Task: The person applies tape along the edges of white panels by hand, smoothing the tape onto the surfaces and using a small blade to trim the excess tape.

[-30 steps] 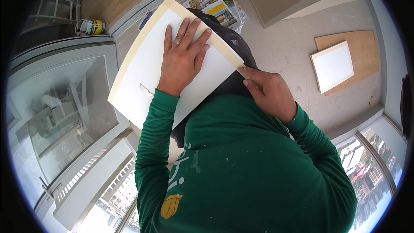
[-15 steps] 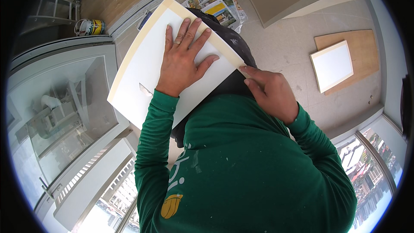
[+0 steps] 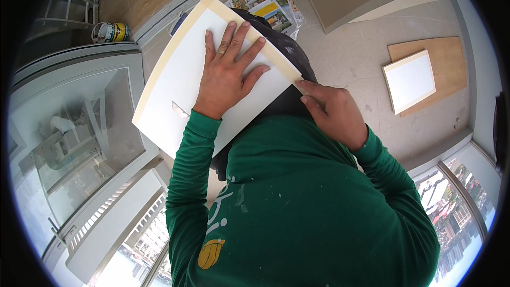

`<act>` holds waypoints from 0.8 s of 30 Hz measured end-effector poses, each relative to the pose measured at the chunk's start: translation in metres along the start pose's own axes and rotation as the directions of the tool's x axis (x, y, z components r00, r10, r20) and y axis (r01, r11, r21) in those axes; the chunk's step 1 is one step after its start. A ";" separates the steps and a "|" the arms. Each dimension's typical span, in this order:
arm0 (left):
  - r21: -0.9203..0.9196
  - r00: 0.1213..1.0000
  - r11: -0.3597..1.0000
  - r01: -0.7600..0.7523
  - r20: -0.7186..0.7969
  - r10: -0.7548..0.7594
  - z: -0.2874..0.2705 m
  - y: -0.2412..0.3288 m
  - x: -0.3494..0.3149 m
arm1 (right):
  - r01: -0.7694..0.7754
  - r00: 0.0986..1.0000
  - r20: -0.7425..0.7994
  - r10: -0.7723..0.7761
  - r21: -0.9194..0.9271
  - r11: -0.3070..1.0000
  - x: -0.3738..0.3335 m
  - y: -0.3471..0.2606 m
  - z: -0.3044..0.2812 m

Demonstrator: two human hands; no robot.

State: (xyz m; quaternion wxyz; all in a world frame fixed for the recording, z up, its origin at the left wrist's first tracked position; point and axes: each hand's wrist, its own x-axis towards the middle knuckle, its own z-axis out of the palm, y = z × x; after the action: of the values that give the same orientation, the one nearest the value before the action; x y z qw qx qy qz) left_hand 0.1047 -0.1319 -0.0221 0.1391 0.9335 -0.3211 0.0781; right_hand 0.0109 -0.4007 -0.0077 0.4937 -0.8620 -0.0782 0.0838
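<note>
- White board, long axis running up-right away from the left hand, which lies flat on it, fingers spread.
- Right hand pinches its near corner.

Materials and finishes, head view.
Centre: flat white matt-painted rectangular board with bare tan edge strip, smooth. Right: unpainted matt brown wooden panel. Top: glossy printed paper sheets. Floor: pale matt concrete floor.
</note>
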 end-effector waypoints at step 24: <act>-0.009 1.000 1.000 0.020 -0.012 -0.020 0.000 0.000 0.000 | 0.071 0.997 -0.024 -0.070 0.002 0.998 -0.004 -0.044 -0.025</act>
State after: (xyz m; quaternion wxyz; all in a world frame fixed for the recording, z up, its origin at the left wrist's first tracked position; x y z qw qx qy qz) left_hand 0.1050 -0.1321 -0.0224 0.1462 0.9355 -0.3114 0.0812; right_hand 0.0105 -0.4003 0.0428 0.4986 -0.8589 -0.1026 0.0564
